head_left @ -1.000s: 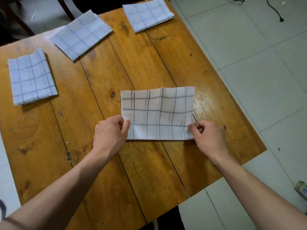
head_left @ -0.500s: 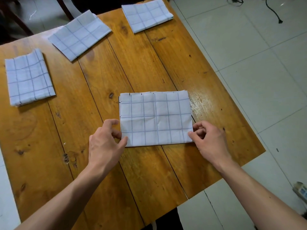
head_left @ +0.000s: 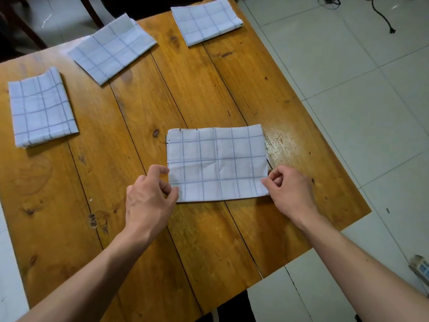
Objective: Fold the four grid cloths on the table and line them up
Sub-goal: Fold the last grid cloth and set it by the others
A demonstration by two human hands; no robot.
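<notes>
White grid-lined cloth, folded into a rectangle, is laid flat near the front of the brown plank table. Its near-left corner is pinched by the left hand, its near-right corner by the right hand. Three folded grid cloths are spread along the far edge.

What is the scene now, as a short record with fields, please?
table: wooden table
near cloth: near cloth, folded to a rectangle, flat
left hand: left hand pinches its left near corner
right hand: right hand pinches its right near corner
other cloths: left cloth, middle cloth, far right cloth, all folded, apart, at differing angles
</notes>
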